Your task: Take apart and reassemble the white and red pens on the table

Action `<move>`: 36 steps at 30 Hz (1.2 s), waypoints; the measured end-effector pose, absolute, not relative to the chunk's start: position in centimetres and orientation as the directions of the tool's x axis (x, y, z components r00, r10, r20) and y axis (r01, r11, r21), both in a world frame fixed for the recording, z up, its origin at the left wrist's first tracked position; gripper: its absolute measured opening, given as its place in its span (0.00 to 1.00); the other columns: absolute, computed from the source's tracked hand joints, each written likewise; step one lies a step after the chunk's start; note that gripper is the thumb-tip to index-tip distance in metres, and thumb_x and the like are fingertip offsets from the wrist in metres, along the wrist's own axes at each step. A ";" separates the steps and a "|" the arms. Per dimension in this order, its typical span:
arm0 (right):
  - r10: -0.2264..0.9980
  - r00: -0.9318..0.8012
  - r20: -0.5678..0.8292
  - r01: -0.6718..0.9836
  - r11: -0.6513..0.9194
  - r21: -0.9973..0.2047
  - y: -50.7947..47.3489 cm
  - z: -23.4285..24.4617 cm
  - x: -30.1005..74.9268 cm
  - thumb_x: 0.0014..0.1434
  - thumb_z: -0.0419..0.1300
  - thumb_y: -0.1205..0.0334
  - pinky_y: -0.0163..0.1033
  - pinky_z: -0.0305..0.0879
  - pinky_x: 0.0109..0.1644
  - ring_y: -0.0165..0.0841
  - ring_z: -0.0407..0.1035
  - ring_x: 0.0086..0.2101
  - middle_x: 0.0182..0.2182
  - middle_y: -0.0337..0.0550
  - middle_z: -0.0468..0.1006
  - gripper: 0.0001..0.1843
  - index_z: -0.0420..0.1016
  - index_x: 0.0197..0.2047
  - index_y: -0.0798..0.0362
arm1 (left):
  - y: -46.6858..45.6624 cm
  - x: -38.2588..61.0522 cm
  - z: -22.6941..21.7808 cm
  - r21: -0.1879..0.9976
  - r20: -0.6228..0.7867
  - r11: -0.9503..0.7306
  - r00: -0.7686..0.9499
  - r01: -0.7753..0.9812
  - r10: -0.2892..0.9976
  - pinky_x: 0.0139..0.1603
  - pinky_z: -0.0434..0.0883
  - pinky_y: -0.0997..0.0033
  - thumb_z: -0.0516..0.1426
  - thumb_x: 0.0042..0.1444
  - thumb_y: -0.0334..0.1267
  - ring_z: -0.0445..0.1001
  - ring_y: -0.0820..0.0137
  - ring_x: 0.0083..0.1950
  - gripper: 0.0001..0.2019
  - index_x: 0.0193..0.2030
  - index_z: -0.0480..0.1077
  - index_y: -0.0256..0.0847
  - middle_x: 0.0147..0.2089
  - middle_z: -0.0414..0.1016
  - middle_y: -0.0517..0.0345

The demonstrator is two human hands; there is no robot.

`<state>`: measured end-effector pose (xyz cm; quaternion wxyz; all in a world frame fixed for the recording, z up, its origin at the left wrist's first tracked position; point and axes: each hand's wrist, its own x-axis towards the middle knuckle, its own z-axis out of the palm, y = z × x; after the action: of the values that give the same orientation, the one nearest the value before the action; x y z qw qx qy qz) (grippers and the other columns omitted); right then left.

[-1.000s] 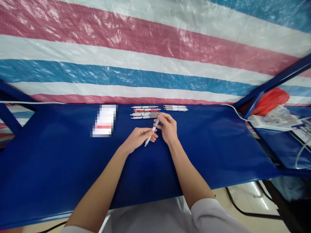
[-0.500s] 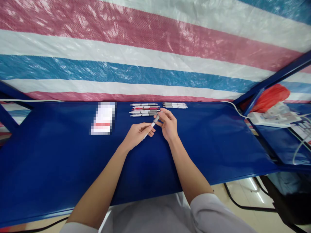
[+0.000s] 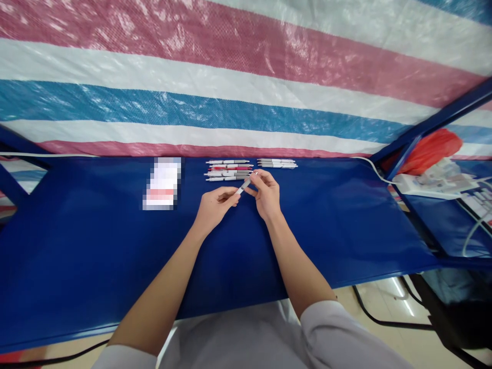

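A white pen with a grey grip (image 3: 244, 186) slants between my two hands, above the blue tabletop. My left hand (image 3: 217, 204) pinches its white barrel from the left. At the pen's upper end, the fingers of my right hand (image 3: 266, 193) close around the grey part near the tip. Just beyond my hands lies a row of several white and grey pens (image 3: 226, 178), with a red one (image 3: 230, 168) among them. To the right of that row is a smaller group of pens (image 3: 277, 163) lying side by side.
A blurred-out white sheet or card (image 3: 163, 177) lies on the blue table (image 3: 115, 246) at left. Striped plastic sheeting (image 3: 215, 107) hangs behind. At right are a blue frame post (image 3: 434, 118), a red plastic bag (image 3: 432, 149) and a white cable (image 3: 374, 169).
The pen has tilted and less of its lower end shows below my left hand. My left hand has shifted slightly left and up; the camera view has moved a little.
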<state>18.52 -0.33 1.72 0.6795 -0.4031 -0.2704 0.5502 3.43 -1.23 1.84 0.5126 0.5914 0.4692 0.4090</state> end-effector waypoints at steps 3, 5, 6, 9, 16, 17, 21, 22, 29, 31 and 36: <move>0.962 0.258 -0.085 -0.529 0.067 -0.846 -0.3 1.9 18.6 0.45 0.69 0.60 0.33 0.75 0.32 0.30 0.76 0.33 0.29 0.31 0.78 0.15 0.74 0.38 0.47 | -1.2 3.4 2.1 0.993 -0.055 0.027 0.261 0.111 0.964 0.42 0.75 0.64 0.64 0.50 0.46 0.78 0.67 0.33 0.17 0.42 0.77 0.37 0.34 0.80 0.53; 0.960 0.264 -0.092 -0.527 0.064 -0.848 -0.3 2.0 18.6 0.46 0.68 0.60 0.34 0.75 0.32 0.31 0.77 0.33 0.31 0.32 0.79 0.19 0.72 0.43 0.45 | -1.2 3.4 2.2 0.993 -0.107 0.089 0.301 0.072 0.948 0.44 0.75 0.62 0.63 0.50 0.47 0.78 0.66 0.34 0.18 0.42 0.77 0.36 0.35 0.81 0.52; 0.960 0.265 -0.094 -0.524 0.061 -0.850 -0.3 2.0 18.6 0.46 0.67 0.59 0.35 0.75 0.33 0.31 0.77 0.34 0.32 0.33 0.80 0.19 0.72 0.44 0.45 | -1.2 3.4 2.2 0.992 -0.126 0.115 0.316 0.054 0.940 0.44 0.75 0.61 0.63 0.51 0.48 0.79 0.65 0.35 0.18 0.43 0.77 0.36 0.36 0.81 0.51; 0.962 0.256 -0.092 -0.516 0.055 -0.855 -0.4 1.9 18.5 0.48 0.67 0.58 0.36 0.75 0.34 0.33 0.77 0.36 0.34 0.36 0.80 0.15 0.72 0.40 0.47 | -1.2 3.4 2.2 0.992 -0.126 0.114 0.307 0.056 0.943 0.46 0.75 0.60 0.62 0.52 0.49 0.79 0.65 0.35 0.19 0.44 0.77 0.36 0.38 0.81 0.50; 0.954 0.294 -0.068 -0.478 0.085 -0.874 -0.3 1.6 18.3 0.46 0.68 0.57 0.36 0.76 0.35 0.31 0.76 0.36 0.37 0.35 0.78 0.12 0.73 0.34 0.48 | -1.5 3.7 1.8 0.990 -0.042 0.010 0.221 0.141 0.974 0.44 0.75 0.64 0.63 0.51 0.46 0.78 0.66 0.36 0.18 0.45 0.77 0.38 0.38 0.81 0.53; 0.951 0.302 -0.065 -0.469 0.089 -0.879 -0.3 1.5 18.3 0.46 0.68 0.57 0.36 0.76 0.35 0.31 0.76 0.36 0.37 0.35 0.78 0.12 0.73 0.34 0.48 | -1.5 3.8 1.7 0.989 -0.026 -0.005 0.214 0.147 0.976 0.44 0.75 0.64 0.63 0.50 0.46 0.78 0.65 0.37 0.17 0.45 0.77 0.38 0.39 0.81 0.53; 0.949 0.309 -0.055 -0.453 0.096 -0.886 -0.4 1.5 18.3 0.46 0.69 0.57 0.35 0.76 0.35 0.31 0.76 0.36 0.35 0.34 0.78 0.12 0.74 0.34 0.48 | -1.5 3.9 1.3 0.984 0.017 -0.053 0.203 0.172 0.979 0.46 0.75 0.64 0.64 0.50 0.44 0.78 0.64 0.41 0.16 0.44 0.77 0.40 0.41 0.81 0.54; 0.950 0.308 -0.054 -0.455 0.097 -0.885 -0.4 1.5 18.3 0.46 0.69 0.57 0.35 0.76 0.35 0.31 0.76 0.36 0.34 0.34 0.78 0.12 0.74 0.35 0.48 | -1.5 3.9 1.3 0.983 0.019 -0.056 0.202 0.178 0.979 0.46 0.75 0.64 0.64 0.50 0.44 0.78 0.64 0.41 0.16 0.44 0.77 0.40 0.41 0.81 0.54; 0.957 0.275 -0.086 -0.506 0.068 -0.860 -0.3 1.8 18.4 0.46 0.68 0.58 0.39 0.76 0.39 0.33 0.78 0.35 0.33 0.36 0.81 0.13 0.75 0.37 0.48 | -1.4 3.4 2.2 0.987 -0.104 0.059 0.311 0.151 0.945 0.40 0.75 0.65 0.61 0.53 0.47 0.79 0.65 0.33 0.16 0.42 0.77 0.37 0.34 0.81 0.52; 0.958 0.274 -0.084 -0.514 0.072 -0.855 -0.4 1.8 18.4 0.46 0.68 0.58 0.40 0.75 0.40 0.34 0.78 0.35 0.34 0.37 0.81 0.13 0.75 0.37 0.49 | -1.4 3.4 2.2 0.988 -0.115 0.077 0.318 0.130 0.941 0.39 0.75 0.65 0.61 0.53 0.47 0.79 0.65 0.33 0.17 0.42 0.77 0.36 0.35 0.81 0.51; 0.959 0.280 -0.038 -0.478 0.105 -0.872 -0.4 1.7 18.3 0.45 0.69 0.58 0.39 0.75 0.41 0.31 0.76 0.35 0.34 0.34 0.79 0.12 0.74 0.34 0.48 | -1.3 3.4 1.7 0.984 -0.071 0.027 0.250 0.177 0.966 0.42 0.75 0.65 0.62 0.52 0.46 0.79 0.66 0.34 0.16 0.44 0.77 0.38 0.34 0.81 0.53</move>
<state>18.26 -0.39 1.68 0.6843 -0.4144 -0.2903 0.5250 3.36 -1.29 1.67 0.5275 0.5889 0.4850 0.3739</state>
